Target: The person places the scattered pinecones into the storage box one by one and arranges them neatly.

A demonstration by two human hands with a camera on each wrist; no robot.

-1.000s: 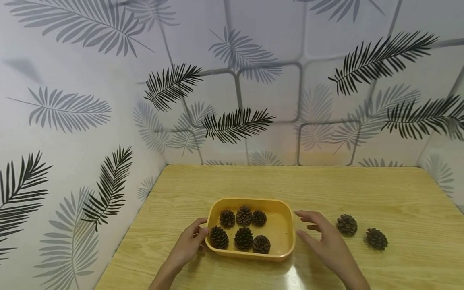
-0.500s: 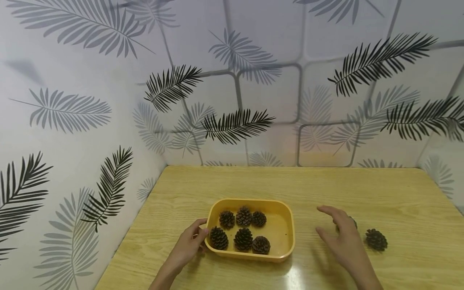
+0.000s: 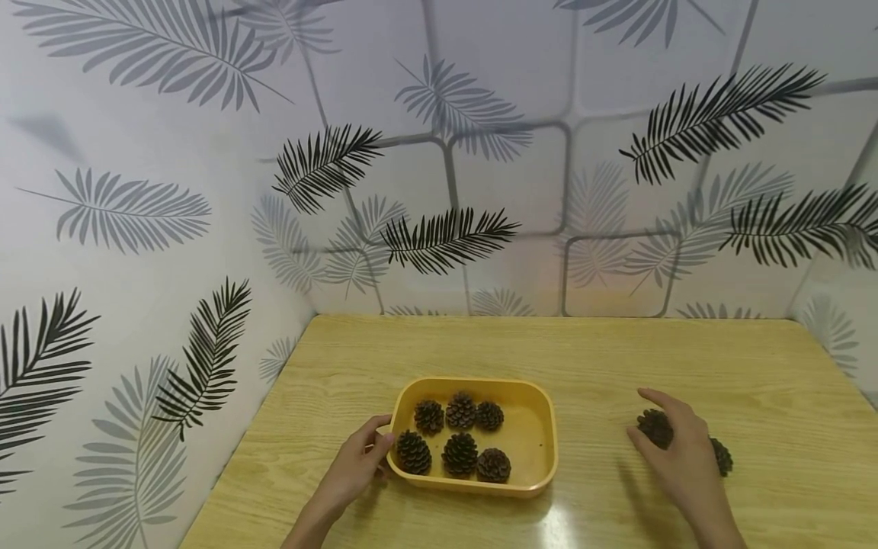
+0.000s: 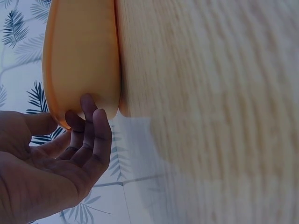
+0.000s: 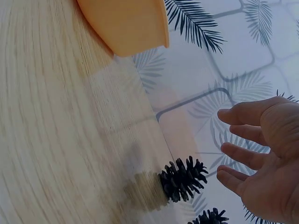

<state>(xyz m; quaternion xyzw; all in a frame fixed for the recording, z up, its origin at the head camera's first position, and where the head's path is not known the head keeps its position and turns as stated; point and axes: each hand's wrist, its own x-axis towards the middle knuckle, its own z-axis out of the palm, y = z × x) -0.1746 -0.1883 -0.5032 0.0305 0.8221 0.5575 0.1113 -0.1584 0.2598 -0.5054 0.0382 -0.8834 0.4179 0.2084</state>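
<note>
An orange tray [image 3: 531, 435] stands on the wooden table [image 3: 617, 351] with several pine cones [image 3: 461, 451] in its left half. My left hand [image 3: 376, 451] holds the tray's left end, thumb at the rim and fingertips [image 4: 88, 105] against the outer wall [image 4: 81, 56]. My right hand [image 3: 645, 417] hovers with spread fingers over a loose pine cone [image 3: 656, 428] right of the tray. In the right wrist view the fingers [image 5: 236, 151] are just clear of that cone [image 5: 183, 179]. A second loose cone [image 3: 722, 456] lies behind the hand, partly hidden.
Leaf-patterned walls [image 3: 446, 191] close the table at the back and left, and another rises at the far right. Bare wood lies between the tray and the loose cones. The second cone [image 5: 210, 217] and the tray's corner [image 5: 126, 23] show in the right wrist view.
My right hand has moved from beside the tray's right end rightward to the nearer loose cone and now spreads over it. Left hand and tray have stayed put.
</note>
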